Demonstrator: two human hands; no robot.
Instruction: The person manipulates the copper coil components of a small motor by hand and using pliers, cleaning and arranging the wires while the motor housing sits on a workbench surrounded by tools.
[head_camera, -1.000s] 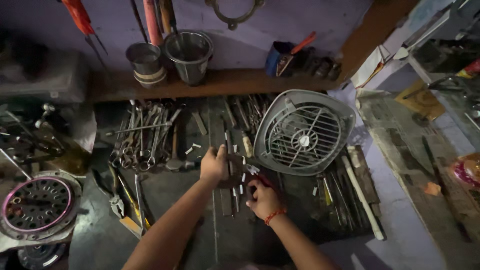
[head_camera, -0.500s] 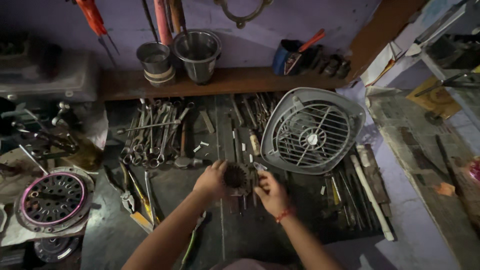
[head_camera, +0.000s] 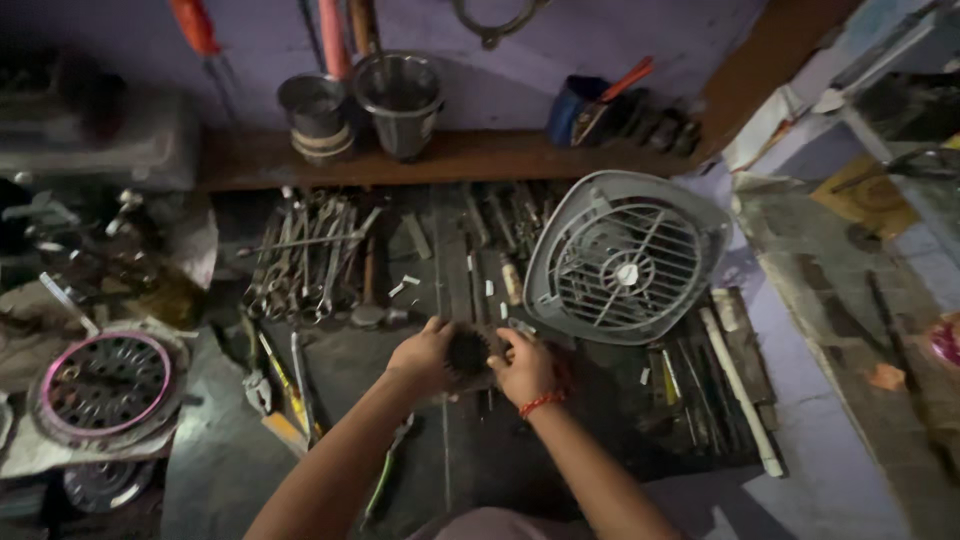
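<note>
My left hand (head_camera: 422, 356) and my right hand (head_camera: 527, 368) meet over the dark mat, both gripping a small round black part (head_camera: 468, 352) with a bristly or toothed edge. A red thread band sits on my right wrist. The grey fan housing (head_camera: 628, 258) with its wire grille lies tilted just right of my hands. A row of wrenches and spanners (head_camera: 312, 256) is spread out above my left hand.
Two metal cups (head_camera: 400, 92) stand on a wooden shelf (head_camera: 480, 156) at the back with a blue holder (head_camera: 577, 108). A pink-rimmed round grille (head_camera: 104, 382) lies at the left. Long tools and a white tube (head_camera: 741, 388) lie right of the fan.
My hands have come together from slightly apart and now hold the round black part between them. The view has shifted a little downward and to the right.
</note>
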